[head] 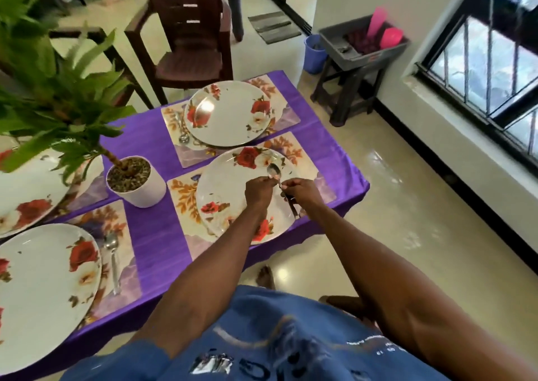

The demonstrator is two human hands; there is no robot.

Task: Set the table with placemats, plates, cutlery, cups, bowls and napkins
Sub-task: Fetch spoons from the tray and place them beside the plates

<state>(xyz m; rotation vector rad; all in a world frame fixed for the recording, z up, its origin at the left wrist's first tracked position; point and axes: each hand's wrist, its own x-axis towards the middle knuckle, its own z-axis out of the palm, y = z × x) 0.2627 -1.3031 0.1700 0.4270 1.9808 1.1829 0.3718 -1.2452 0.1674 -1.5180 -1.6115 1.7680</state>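
Note:
Both my hands are over a floral plate point(221, 188) lying on a leaf-patterned placemat point(182, 194) at the near right of the purple table. My left hand point(257, 190) pinches a metal spoon point(274, 172) just below its bowl. My right hand point(300, 190) grips a bundle of cutlery handles point(292, 207) that stick out below the fist. A second plate point(233, 112) with a spoon point(183, 136) beside it lies farther back. At the near left, another plate point(43, 287) has a spoon point(112, 261) on its placemat.
A potted green plant point(136, 181) stands mid-table, its leaves overhanging the left side. A brown plastic chair point(189, 45) is behind the table. A grey tub point(364, 42) with pink cups and cutlery rests on a dark stool at the right, near a blue bucket point(314, 53).

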